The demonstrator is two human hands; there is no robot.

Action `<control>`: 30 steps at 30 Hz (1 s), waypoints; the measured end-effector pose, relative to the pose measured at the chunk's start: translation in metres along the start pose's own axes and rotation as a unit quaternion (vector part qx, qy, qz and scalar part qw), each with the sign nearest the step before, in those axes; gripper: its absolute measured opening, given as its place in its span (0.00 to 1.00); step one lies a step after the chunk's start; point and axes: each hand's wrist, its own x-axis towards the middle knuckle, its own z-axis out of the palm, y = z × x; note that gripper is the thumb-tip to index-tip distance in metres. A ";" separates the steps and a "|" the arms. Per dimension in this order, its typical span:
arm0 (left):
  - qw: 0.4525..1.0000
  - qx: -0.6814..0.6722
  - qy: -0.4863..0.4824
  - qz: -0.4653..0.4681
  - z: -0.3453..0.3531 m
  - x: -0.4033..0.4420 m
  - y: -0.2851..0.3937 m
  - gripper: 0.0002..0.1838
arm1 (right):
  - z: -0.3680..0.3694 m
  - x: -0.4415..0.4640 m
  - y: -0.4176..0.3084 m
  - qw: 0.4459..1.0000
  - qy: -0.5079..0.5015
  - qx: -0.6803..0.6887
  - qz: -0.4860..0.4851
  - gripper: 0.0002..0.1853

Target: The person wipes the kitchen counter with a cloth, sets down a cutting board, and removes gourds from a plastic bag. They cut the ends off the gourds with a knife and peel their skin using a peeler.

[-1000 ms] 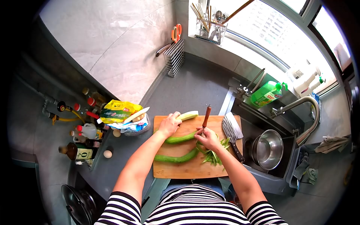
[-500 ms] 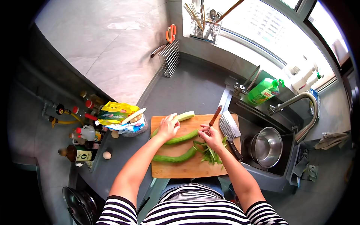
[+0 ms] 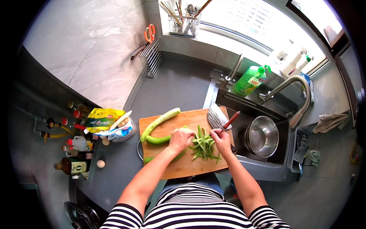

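Note:
My left hand (image 3: pixel 182 139) is closed, fingertips pinched together above the board beside the peelings; what they hold, if anything, I cannot make out. My right hand (image 3: pixel 221 139) grips a peeler by its head end, with the reddish-brown handle (image 3: pixel 231 120) pointing up and away. Between my hands lies a heap of green peel strips (image 3: pixel 204 146). On the wooden cutting board (image 3: pixel 187 168) lie a pale peeled gourd (image 3: pixel 159 123), a green gourd (image 3: pixel 157 140) partly behind my left hand, and another green gourd (image 3: pixel 148 160) under my left forearm. A cleaver (image 3: pixel 216 115) rests at the board's right edge.
Right of the board, a steel bowl (image 3: pixel 263 136) stands in the sink (image 3: pixel 280 160) beneath a curved faucet (image 3: pixel 305 91). A green soap bottle (image 3: pixel 249 81) stands behind. Left are a yellow bag (image 3: pixel 103 119), an egg (image 3: pixel 100 163) and bottles (image 3: pixel 78 166). A knife rack (image 3: pixel 151 59) stands at the back.
My left hand has moved off the peeled gourd, right and toward the peelings. My right hand still has the peeler, now nearer the cleaver. The view has shifted to the right.

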 end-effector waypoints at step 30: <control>0.736 -0.610 -0.070 -0.285 -0.004 -0.032 0.106 0.52 | 0.033 -0.017 -0.082 0.992 -0.092 0.048 -0.070 0.09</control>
